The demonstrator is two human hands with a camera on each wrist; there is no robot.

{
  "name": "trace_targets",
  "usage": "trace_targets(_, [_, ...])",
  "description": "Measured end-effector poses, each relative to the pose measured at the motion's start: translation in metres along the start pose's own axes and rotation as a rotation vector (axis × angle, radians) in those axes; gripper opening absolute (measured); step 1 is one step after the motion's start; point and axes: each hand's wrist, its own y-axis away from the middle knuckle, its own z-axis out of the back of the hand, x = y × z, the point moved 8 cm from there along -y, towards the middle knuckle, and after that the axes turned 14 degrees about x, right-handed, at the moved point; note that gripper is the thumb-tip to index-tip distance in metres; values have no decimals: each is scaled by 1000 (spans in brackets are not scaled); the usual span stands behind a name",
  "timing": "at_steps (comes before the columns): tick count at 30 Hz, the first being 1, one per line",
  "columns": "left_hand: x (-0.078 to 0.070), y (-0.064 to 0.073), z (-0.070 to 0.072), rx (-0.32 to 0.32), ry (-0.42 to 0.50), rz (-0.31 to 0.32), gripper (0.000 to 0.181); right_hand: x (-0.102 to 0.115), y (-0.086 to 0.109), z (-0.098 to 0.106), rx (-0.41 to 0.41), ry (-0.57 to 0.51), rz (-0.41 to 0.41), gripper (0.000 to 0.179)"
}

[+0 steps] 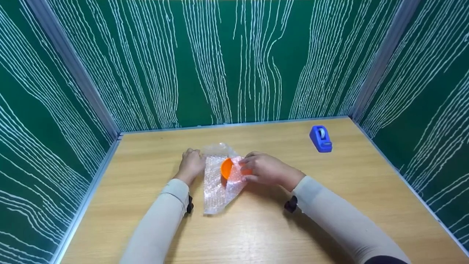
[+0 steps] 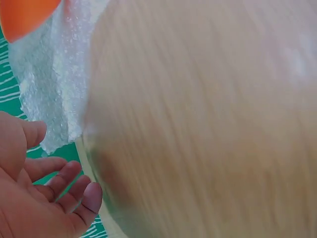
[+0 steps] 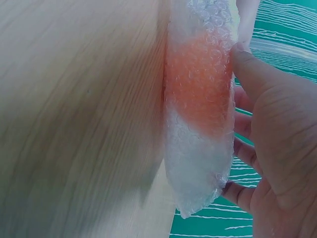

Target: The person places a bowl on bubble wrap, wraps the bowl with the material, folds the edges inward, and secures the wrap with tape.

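Touching right fingers [image 1: 251, 160], bubble wrap [image 1: 213, 196] over bowl [image 1: 226, 168]

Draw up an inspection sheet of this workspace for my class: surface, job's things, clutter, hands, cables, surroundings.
Surface: wood-grain table, light reflecting near the front.
Job's things: orange bowl-like item, partly covered by folded bubble wrap.
Clutter: blue tape dispenser, set apart toward the far right.
Left hand: beside the bubble wrap's left edge, fingers loosely bent; contact unclear.
Right hand: holds the bubble wrap's folded part over the orange bowl-like item.
Cables: nothing seen.
Surroundings: green panels with white wavy lines, grey frame posts.
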Motion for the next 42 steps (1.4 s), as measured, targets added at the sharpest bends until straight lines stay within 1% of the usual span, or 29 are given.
trace_targets(2, [-3, 1, -1, 7, -31, -16, 51, 0, 0, 0, 5, 4, 0, 34])
trace_targets(4, [-5, 1, -2, 15, -42, -25, 50, -1, 0, 0, 10, 0, -8, 34])
trace_targets(6, [-5, 0, -4, 24, -31, -26, 51, -2, 0, 0, 14, -3, -16, 35])
trace_targets(10, [-3, -3, -7, 45, 35, -5, 53, -3, 0, -1, 12, -9, -21, 36])
trace_targets(13, [-2, -6, -7, 49, 101, 0, 49, -3, 0, -1, 6, -5, -14, 35])
trace_targets(19, [1, -8, -2, 26, 242, -6, 28, -2, 1, -1, 7, 5, -11, 37])
trace_targets(23, [1, -5, 2, 4, 293, -13, 17, -3, 0, -1, 22, -3, -30, 38])
trace_targets(28, [-3, 1, 4, -10, 334, -60, 10, -3, 0, -1, 30, 1, -29, 38])
trace_targets(34, [-17, 12, 6, -25, 315, -173, 12, 0, -2, 0, 24, 28, 10, 36])
trace_targets(37, [-25, 18, 5, -19, 300, -213, 10, -1, -3, 0, 34, 27, 0, 36])
trace_targets(42, [-37, 25, 3, -17, 262, -261, 8, -2, -4, -1, 46, 26, -20, 36])
